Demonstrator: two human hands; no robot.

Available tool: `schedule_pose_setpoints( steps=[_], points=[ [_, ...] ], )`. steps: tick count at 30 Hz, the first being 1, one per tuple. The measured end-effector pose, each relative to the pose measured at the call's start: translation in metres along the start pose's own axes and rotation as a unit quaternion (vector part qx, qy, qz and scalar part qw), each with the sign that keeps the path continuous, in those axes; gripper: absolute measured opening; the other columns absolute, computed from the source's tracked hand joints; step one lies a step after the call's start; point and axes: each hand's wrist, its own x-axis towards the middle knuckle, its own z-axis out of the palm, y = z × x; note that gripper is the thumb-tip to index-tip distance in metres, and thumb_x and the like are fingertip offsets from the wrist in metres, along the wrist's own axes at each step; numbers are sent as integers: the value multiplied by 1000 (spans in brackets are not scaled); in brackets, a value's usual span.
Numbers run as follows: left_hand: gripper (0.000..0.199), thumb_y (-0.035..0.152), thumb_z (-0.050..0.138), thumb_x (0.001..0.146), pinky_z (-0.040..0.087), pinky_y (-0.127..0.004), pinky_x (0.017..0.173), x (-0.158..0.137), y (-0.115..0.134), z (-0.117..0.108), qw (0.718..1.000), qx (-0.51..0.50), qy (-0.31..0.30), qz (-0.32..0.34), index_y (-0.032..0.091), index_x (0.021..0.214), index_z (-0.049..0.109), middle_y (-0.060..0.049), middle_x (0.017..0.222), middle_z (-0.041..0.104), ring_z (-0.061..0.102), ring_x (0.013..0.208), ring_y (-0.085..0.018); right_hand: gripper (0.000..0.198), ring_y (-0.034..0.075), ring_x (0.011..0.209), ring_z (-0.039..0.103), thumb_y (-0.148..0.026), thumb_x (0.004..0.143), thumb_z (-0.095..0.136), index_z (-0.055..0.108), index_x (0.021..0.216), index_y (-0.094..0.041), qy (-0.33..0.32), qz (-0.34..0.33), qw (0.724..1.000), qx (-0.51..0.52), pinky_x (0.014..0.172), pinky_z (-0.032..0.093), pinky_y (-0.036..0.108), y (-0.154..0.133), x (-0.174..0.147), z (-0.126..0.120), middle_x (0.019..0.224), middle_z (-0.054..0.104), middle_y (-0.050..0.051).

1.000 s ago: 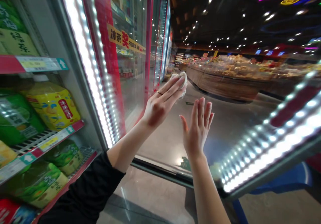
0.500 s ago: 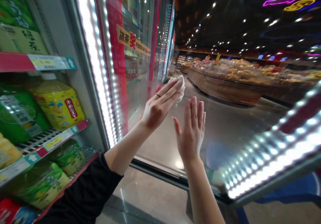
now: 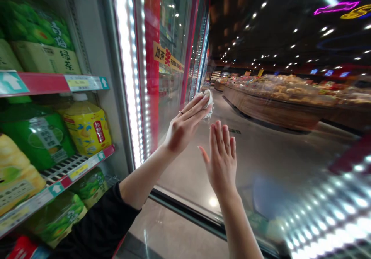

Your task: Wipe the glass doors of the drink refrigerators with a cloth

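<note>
My left hand [image 3: 185,124], with a ring on one finger and a black sleeve up the forearm, holds a crumpled white cloth [image 3: 208,105] under its outstretched fingers. The cloth lies against the clear glass of a cooler door [image 3: 179,176]. To the right and slightly lower, my right hand [image 3: 222,162] is flat at the same pane, fingers upright, thumb spread, nothing in it. Its back faces me. A bright LED strip [image 3: 126,65] runs up the door's left side.
Cooler shelves on the left carry green bottles [image 3: 34,135], a yellow-labelled bottle [image 3: 88,125] and price strips [image 3: 84,83]. The door's dark lower frame [image 3: 185,207] crosses below my hands. Through the glass appear a store floor and a long wooden display stand [image 3: 269,110] heaped with goods.
The view has swung left, so shelves, LED strip and display stand sit farther right. Both hands stay at the glass, nearer the left LED strip; the right hand appears a little lower.
</note>
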Motion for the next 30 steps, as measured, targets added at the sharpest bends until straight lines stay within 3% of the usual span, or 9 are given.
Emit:
schedule_pose_setpoints(
  steps=[3, 6, 10, 14, 18, 22, 25, 30],
  points=[
    [69, 8, 51, 114, 56, -61, 131, -5, -14, -11, 999, 17, 45, -25, 45, 171, 43, 3, 172, 58, 52, 162, -29, 95, 29, 171, 37, -32, 114, 60, -7, 182, -24, 3, 3, 1000, -6, 138, 36, 54, -1, 0, -1, 183, 39, 16],
    [67, 7, 55, 112, 57, -60, 130, -32, -4, -15, 992, 27, 94, -75, 42, 168, 49, 2, 172, 57, 55, 160, -30, 96, 30, 173, 34, -31, 113, 61, -6, 182, -25, -2, 8, 1000, -1, 139, 36, 57, -4, 0, -3, 185, 34, 17],
    [72, 5, 57, 111, 56, -53, 131, -47, 9, -8, 995, 19, 68, -68, 37, 174, 40, -2, 174, 55, 54, 161, -28, 96, 32, 175, 26, -30, 113, 61, -6, 182, -22, -6, 23, 1000, 0, 138, 36, 60, -13, -1, -2, 186, 29, 19],
    [76, 4, 48, 113, 51, -54, 135, -29, -15, -17, 998, 33, 36, -31, 39, 177, 30, -1, 176, 53, 49, 164, -26, 98, 36, 176, 24, -31, 113, 61, -7, 182, -17, 4, 35, 999, -8, 135, 41, 62, -27, 3, 0, 187, 27, 23],
    [74, 5, 51, 112, 50, -59, 135, -36, -36, -43, 994, 60, 60, -76, 41, 175, 36, 0, 177, 51, 47, 165, -30, 100, 36, 175, 25, -30, 112, 63, -7, 182, -17, 14, 19, 1000, -7, 135, 41, 61, -43, 18, 1, 186, 28, 24],
    [72, 6, 59, 110, 59, -53, 129, -59, -27, -58, 989, 69, 70, -114, 41, 171, 45, 0, 171, 58, 56, 159, -29, 99, 32, 172, 36, -24, 111, 63, -7, 182, -18, 11, -13, 1000, 0, 135, 43, 54, -59, 37, 9, 184, 34, 21],
    [69, 8, 57, 111, 62, -57, 126, -51, -29, -60, 992, 53, 53, -97, 41, 171, 46, -1, 170, 59, 57, 157, -30, 100, 31, 170, 39, -22, 111, 62, -9, 181, -18, 5, -28, 1000, -3, 137, 39, 53, -70, 45, 17, 184, 35, 18],
    [67, 10, 51, 113, 58, -60, 131, -17, -71, -77, 992, 73, 63, -81, 44, 170, 45, 3, 173, 56, 54, 161, -28, 99, 30, 170, 39, -27, 112, 60, -11, 181, -20, -27, -45, 998, 19, 141, 32, 51, -84, 50, 26, 185, 34, 16]
  ],
)
